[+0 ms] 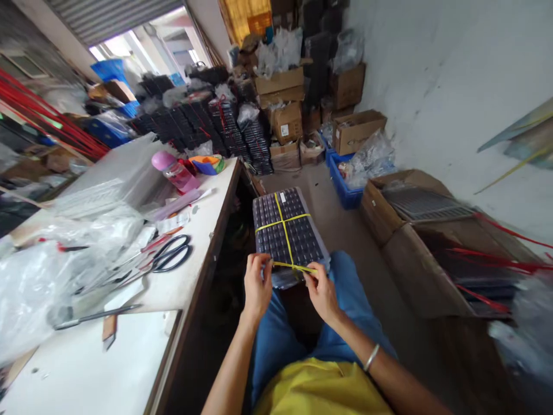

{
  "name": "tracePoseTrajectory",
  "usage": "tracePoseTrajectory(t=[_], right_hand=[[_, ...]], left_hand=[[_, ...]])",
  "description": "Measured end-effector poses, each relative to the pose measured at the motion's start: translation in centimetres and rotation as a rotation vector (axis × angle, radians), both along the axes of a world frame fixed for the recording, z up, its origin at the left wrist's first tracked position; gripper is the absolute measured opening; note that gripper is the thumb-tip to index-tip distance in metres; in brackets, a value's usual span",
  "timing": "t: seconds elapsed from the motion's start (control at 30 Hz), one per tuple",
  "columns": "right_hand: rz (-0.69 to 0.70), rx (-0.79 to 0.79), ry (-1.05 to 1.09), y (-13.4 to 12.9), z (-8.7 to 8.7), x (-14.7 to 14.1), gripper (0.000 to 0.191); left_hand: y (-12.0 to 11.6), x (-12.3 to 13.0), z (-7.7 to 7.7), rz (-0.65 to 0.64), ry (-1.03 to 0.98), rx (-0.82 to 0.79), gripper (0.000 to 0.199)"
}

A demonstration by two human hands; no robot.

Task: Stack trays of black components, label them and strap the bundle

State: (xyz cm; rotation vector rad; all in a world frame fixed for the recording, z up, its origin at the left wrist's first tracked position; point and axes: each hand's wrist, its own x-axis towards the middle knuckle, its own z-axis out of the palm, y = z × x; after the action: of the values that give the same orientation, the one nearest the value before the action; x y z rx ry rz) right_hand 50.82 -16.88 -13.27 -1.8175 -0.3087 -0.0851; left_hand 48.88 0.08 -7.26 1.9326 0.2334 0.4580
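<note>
A stack of dark gridded trays (288, 230) in clear wrap rests on my knees, bound by crossing yellow straps (283, 222). My left hand (257, 283) pinches the strap at the stack's near edge. My right hand (320, 288), with a metal bangle at the wrist, grips the same strap a little to the right. Both hands sit at the near end of the stack, above my blue trousers.
A white worktable (129, 346) to the left carries black scissors (171, 255), a pink bottle (175, 171), plastic bags and clear tray stacks. Open cardboard boxes (415, 207) with trays and red straps stand on the right. Bundled tray stacks and cartons fill the back.
</note>
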Motion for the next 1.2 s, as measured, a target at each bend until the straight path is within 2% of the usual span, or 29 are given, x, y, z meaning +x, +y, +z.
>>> tracePoseTrajectory(t=[0.07, 0.13, 0.23, 0.3, 0.43, 0.6, 0.77, 0.9, 1.07, 1.2], right_hand=[[0.029, -0.007, 0.030, -0.5, 0.3, -1.5, 0.022], [0.056, -0.013, 0.093, -0.7, 0.4, -2.9, 0.023], [0.131, -0.031, 0.205, -0.9, 0.5, -4.1, 0.016], [0.176, -0.056, 0.237, -1.2, 0.6, -4.2, 0.023], [0.185, -0.138, 0.181, -1.7, 1.8, -3.8, 0.028], [0.190, -0.299, 0.032, -1.4, 3.3, -4.7, 0.029], [0.245, -0.410, -0.073, -1.1, 4.1, -5.7, 0.029], [0.308, -0.457, -0.092, -1.7, 3.3, -5.2, 0.031], [0.262, -0.520, -0.057, -3.2, 1.0, -3.5, 0.028], [0.156, -0.518, -0.054, -2.6, 1.3, -1.8, 0.030]], left_hand=[[-2.0, -1.2, -0.9, 0.058, 0.077, -0.181, 0.018], [-4.2, -1.6, -1.9, 0.024, 0.175, -0.397, 0.022], [-7.0, -0.8, -2.6, -0.039, 0.241, -0.739, 0.025], [-8.0, -0.1, -2.5, -0.020, 0.221, -0.933, 0.023], [-8.6, 0.5, -1.6, 0.044, 0.188, -1.188, 0.017], [-7.9, 0.6, -0.9, 0.070, 0.221, -1.319, 0.008], [-7.3, 1.1, -1.0, 0.053, 0.272, -1.305, 0.010], [-7.4, 1.2, -1.4, 0.038, 0.279, -1.156, 0.008], [-5.7, -0.8, -1.5, 0.031, 0.293, -0.729, 0.021], [-2.9, -2.5, -1.3, 0.145, 0.174, -0.332, 0.009]])
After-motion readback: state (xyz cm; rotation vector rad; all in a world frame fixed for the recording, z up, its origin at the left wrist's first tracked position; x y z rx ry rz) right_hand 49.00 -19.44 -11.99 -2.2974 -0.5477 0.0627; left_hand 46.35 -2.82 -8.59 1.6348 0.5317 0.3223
